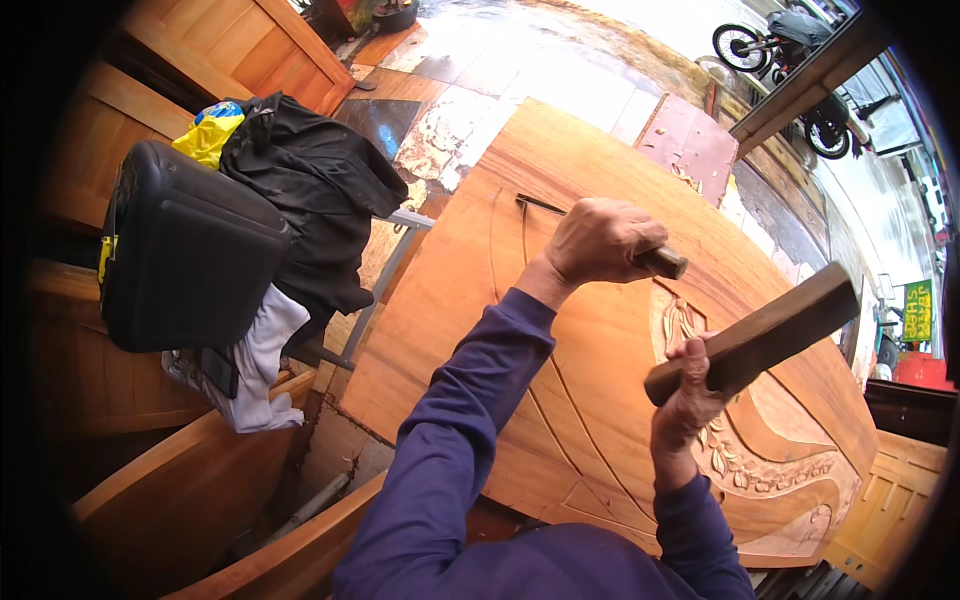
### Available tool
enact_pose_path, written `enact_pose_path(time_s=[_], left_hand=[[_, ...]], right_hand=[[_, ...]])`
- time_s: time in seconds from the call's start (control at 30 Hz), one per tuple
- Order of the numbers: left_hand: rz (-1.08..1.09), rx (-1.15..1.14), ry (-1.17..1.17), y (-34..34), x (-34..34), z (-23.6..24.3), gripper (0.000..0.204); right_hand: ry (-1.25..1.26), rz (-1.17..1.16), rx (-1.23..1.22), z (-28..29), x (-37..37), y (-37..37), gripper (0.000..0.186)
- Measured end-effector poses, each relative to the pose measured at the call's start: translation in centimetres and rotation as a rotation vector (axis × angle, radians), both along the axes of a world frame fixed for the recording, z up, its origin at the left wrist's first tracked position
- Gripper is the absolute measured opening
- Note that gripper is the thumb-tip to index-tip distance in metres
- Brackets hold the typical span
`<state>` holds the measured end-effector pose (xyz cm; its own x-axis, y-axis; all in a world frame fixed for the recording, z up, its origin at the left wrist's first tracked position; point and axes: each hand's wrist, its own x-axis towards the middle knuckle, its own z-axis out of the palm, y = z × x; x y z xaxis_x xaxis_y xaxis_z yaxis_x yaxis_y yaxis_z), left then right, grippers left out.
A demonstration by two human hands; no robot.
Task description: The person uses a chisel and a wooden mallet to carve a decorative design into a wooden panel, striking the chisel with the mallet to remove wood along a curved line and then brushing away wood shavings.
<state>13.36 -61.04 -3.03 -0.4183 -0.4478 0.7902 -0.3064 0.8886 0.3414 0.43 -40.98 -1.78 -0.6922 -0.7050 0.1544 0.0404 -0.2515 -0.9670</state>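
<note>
My left hand (603, 240) is closed round a wood chisel (664, 262). Its wooden handle end sticks out on the right, and its thin dark blade reaches left, with the tip at a grooved line on a wooden panel (440, 320). In my right hand (688, 408) is a dark, thick wooden mallet (765, 335), a long squared block raised above the panel and apart from the chisel. Leaf and flower carving (755, 470) in relief covers part of the panel's right side, partly hidden by my right hand. Long curved grooves run across its middle.
Left of the panel stand a black hard case (195, 250), a black cloth (305, 190) and a white cloth (265, 375) with a dark phone-like object. More wooden panels (200, 480) lean at the lower left. A post (810, 85) and motorcycles (765, 48) are at the upper right.
</note>
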Motion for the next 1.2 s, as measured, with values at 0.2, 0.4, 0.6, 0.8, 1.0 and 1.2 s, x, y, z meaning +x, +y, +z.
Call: enact_pose_path(time_s=[0.2,0.4,0.6,0.8,1.0,1.2], left_hand=[[0.022,-0.017,-0.016,-0.4,0.8,-0.1,0.034],[0.037,-0.002,-0.004,-0.6,0.1,-0.4,0.034],[0.060,-0.007,0.021,-0.7,0.4,-0.2,0.032],[0.084,0.030,0.028,-1.0,1.2,0.5,0.036],[0.038,-0.016,0.066,-1.1,0.7,0.9,0.035],[0.050,0.000,-0.025,-1.1,1.4,-0.1,0.033]], right_hand=[[0.165,0.322,0.249,2.3,0.5,-1.6,0.105],[0.237,0.206,0.388,-1.3,0.8,-1.4,0.098],[0.060,0.180,0.123,0.1,-1.3,-1.7,0.096],[0.316,0.353,0.267,1.4,0.8,-3.1,0.099],[0.002,0.096,-0.042,-0.2,1.6,-2.5,0.035],[0.108,0.255,0.219,-0.3,-0.1,-1.9,0.103]])
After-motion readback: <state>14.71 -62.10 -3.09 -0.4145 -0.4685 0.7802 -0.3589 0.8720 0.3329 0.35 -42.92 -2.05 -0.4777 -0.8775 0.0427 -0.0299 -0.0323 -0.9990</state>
